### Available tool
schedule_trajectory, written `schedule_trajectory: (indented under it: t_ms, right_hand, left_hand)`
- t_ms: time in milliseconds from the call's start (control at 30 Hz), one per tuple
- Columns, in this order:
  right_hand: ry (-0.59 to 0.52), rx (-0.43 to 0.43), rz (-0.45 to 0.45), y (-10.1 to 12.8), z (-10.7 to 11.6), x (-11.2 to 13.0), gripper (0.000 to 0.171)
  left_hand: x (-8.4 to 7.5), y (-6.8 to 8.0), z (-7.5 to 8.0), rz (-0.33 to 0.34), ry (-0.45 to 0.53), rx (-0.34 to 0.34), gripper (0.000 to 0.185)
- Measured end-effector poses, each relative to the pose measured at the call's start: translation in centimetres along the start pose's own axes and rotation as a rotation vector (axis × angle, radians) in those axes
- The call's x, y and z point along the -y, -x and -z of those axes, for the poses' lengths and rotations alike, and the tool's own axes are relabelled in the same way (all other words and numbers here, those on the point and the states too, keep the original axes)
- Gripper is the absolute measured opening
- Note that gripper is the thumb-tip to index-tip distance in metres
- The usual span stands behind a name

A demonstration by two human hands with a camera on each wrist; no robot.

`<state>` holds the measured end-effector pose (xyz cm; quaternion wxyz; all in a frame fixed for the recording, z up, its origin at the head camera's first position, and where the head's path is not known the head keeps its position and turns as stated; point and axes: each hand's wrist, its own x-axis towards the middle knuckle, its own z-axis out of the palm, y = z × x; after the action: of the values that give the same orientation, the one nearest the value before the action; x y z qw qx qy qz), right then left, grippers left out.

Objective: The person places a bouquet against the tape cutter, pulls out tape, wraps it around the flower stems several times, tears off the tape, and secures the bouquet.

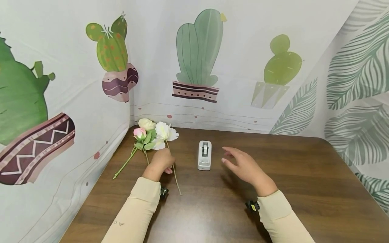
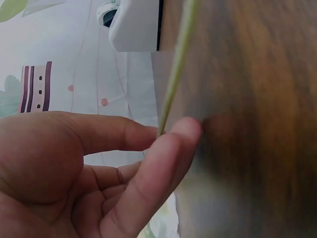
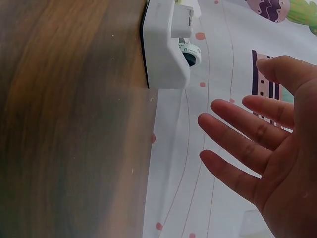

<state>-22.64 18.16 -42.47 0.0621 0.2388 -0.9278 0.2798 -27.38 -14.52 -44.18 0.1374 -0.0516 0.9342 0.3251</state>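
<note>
Between thumb and fingertips my left hand [image 1: 162, 160] pinches the thin green stem [image 2: 174, 79] of an artificial white flower [image 1: 164, 131]. That bloom lies toward the back left, and its stem runs toward the front of the table. Beside it are a pink rose [image 1: 140, 133] and a cream rose [image 1: 146, 124] with green leaves, partly overlapped by the white petals. A white tape dispenser [image 1: 204, 156] with a small roll of tape [image 3: 190, 53] stands between the hands. My right hand [image 1: 244, 166] hovers to its right, fingers spread and holding nothing.
The dark wooden table [image 1: 291, 168] has rounded back corners. Behind it and at the left hangs a white cloth [image 1: 155, 67] printed with cacti, meeting the table's back edge. Leaf-patterned cloth [image 1: 355, 81] covers the right side.
</note>
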Motion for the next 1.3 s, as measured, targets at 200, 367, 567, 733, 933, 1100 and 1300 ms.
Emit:
schedule_trajectory:
  t_ms: [200,367,567,733,933,1100,1300]
  right_hand:
    - [0.001,0.006,-0.003,0.0,-0.1,0.0,0.052]
    - [-0.012,0.017,-0.012,0.0,-0.1,0.0,0.052]
    - [-0.017,0.009,-0.008,0.0,-0.2,0.1,0.052]
    - [-0.029,0.011,0.007,-0.1,-0.4,0.4,0.052]
    - [-0.026,0.0,0.022,-0.1,-0.7,0.6,0.05]
    - [-0.064,-0.018,0.033,-0.1,-0.9,0.9,0.049]
    - [-0.155,-0.014,0.046,-0.2,-1.4,1.6,0.048]
  left_hand:
    - [-0.3,0.3,0.4,-0.032,-0.035,-0.053,0.026]
    - [-0.9,0.6,0.7,-0.073,-0.07,-0.083,0.029]
    - [-1.6,1.3,1.1,-0.135,-0.137,-0.156,0.031]
    - [-2.2,1.8,1.2,-0.164,-0.155,-0.203,0.028]
    - [-3.1,2.6,1.5,-0.197,-0.157,-0.247,0.015]
    - [-4.1,3.7,1.6,-0.232,-0.133,-0.266,0.014]
    - [-5.4,5.2,1.5,-0.275,-0.1,-0.265,0.015]
